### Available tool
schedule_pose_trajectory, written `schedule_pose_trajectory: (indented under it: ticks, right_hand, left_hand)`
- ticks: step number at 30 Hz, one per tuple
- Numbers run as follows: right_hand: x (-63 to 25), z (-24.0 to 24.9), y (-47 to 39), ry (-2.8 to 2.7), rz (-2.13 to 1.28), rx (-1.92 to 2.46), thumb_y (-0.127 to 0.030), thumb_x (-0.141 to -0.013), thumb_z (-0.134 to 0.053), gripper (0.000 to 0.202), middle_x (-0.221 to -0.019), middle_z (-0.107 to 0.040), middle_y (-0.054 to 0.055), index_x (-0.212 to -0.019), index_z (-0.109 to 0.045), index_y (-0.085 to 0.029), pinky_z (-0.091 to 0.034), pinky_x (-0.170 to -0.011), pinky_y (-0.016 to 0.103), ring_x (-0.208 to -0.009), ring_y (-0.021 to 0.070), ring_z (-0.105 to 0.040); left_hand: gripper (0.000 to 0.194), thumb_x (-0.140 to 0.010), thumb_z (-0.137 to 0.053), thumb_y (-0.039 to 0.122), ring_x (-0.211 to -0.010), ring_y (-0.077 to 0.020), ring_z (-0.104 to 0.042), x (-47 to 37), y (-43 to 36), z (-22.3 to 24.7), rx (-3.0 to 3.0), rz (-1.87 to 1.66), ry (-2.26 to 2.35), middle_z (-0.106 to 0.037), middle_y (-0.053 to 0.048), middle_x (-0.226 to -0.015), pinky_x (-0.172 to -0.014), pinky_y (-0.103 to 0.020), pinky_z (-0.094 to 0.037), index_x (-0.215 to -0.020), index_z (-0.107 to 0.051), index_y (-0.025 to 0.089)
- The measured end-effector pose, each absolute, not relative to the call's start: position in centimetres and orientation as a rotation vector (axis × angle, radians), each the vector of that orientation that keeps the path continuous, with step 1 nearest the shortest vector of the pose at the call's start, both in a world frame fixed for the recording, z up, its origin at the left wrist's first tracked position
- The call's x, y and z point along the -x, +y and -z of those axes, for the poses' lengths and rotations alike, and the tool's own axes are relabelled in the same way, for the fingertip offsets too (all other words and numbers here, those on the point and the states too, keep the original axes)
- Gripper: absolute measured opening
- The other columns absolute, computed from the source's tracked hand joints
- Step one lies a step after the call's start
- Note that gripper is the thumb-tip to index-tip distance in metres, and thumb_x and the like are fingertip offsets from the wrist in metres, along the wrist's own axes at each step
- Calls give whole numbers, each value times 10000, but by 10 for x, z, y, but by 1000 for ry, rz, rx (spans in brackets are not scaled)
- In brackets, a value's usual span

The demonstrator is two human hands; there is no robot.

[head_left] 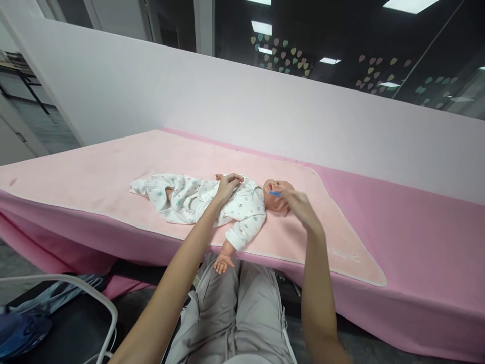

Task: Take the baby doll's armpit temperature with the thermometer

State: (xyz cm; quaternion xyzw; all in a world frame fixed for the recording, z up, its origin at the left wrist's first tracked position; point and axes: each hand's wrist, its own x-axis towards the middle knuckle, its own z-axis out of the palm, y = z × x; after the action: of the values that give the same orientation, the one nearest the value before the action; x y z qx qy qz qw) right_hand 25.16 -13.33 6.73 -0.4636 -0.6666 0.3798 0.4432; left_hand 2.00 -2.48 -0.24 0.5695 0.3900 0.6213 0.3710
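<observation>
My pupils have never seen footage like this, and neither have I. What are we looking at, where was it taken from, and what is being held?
There is no machine here: these are a person's own bare hands. The single picture comes from a camera worn on the head, looking forward and down. A baby doll in white patterned clothes lies on a pale pink mat, over a darker pink cover. The left hand rests on the doll's torso. The right hand holds a small blue item by the doll's head; it is too blurred to identify.
</observation>
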Motion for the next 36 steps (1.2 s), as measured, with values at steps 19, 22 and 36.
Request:
schedule_pose_trajectory:
  ticks: [19,22,36]
  right_hand:
    - [-242,-136,-76,-1793,-936,932,-214,-771,-551,229,-412,-584,-8,-582,-648,-130,-392,-357,176,-348,89,-506]
    - [-230,-135,-75,-1847,-879,923,-215,-814,-467,364,-352,-525,-32,-476,-594,-165,-354,-339,160,-334,71,-462]
    - [-211,-146,-92,-1844,-756,804,-256,-866,-405,443,-350,-522,-41,-466,-575,-168,-344,-326,172,-316,72,-449]
  left_hand:
    - [138,-634,-537,183,-793,-144,-582,-19,-19,8,-1399,-1617,955,-651,-30,-788,-777,-264,-441,-697,-658,164]
    - [135,-631,-540,181,-790,-144,-583,-18,-19,9,-1395,-1620,939,-650,-31,-791,-761,-261,-446,-698,-656,164]
    - [150,-619,-518,182,-774,-146,-584,-20,-23,6,-1404,-1619,924,-647,-30,-773,-746,-270,-453,-698,-643,158]
